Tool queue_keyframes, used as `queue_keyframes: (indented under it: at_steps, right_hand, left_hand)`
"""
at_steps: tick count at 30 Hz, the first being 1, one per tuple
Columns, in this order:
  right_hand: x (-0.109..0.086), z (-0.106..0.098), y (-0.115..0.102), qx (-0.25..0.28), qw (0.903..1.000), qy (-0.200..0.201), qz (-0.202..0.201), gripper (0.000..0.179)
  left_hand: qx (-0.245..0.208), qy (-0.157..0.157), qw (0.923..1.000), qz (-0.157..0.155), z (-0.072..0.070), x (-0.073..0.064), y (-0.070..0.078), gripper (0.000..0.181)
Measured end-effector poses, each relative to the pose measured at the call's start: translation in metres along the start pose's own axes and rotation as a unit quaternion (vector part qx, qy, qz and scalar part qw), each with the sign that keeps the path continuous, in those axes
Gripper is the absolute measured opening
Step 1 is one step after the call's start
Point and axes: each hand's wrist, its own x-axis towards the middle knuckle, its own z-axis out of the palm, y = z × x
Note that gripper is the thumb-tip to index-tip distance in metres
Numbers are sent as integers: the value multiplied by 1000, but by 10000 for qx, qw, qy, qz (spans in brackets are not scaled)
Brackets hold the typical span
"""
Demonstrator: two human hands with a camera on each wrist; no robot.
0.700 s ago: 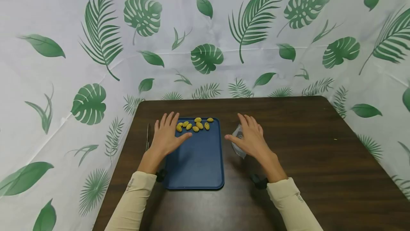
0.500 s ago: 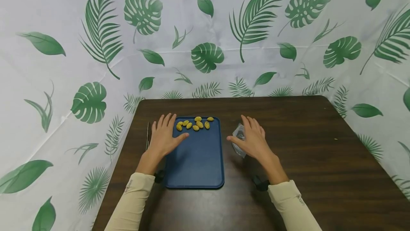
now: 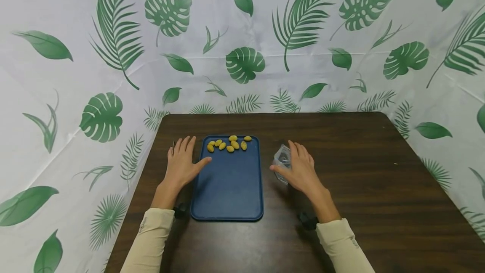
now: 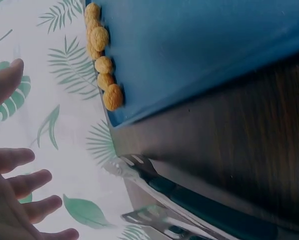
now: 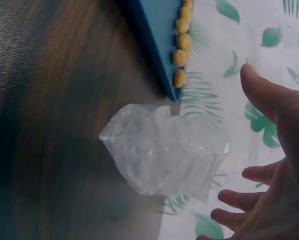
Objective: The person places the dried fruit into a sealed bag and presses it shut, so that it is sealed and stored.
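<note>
My left hand (image 3: 181, 165), fingers spread, hovers just left of a blue tray (image 3: 229, 193). Below it lie metal tongs (image 4: 189, 212) with slotted ends and dark green grips, mostly covered by the hand in the head view. Several yellow, wrinkled oval pieces (image 3: 230, 149), nut-like, sit in a loose group along the tray's far edge. To the right of the tray my right hand (image 3: 301, 172) is held with thumb and fingers apart. Beside its thumb stands a clear, crumpled plastic bag (image 5: 159, 150), partly covered by that hand in the head view. Neither hand holds anything.
A dark wood-grain table (image 3: 360, 189) bears everything. White cloth with green leaves (image 3: 246, 64) hangs behind and beside the table. A tiny yellow speck (image 3: 395, 164) lies on the table at the right. Dark wrist cameras (image 3: 308, 221) sit under both wrists.
My left hand has moved left, off the tray's left edge and over the tongs. My right hand has shifted slightly right and nearer. Tray, yellow pieces and bag stay put.
</note>
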Motion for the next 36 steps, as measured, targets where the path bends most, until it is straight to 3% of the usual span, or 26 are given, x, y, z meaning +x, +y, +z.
queue_keyframes:
  at_steps: [22, 36]
  right_hand:
    - [-2, 16, 25, 354, 9993, -121, 80, 117]
    - [9, 25, 47, 1272, 9916, -178, 131, 122]
  left_hand:
    - [-243, -163, 9981, -543, 1, -20, -31, 93]
    - [-246, -440, 9960, -743, 13, -30, -40, 96]
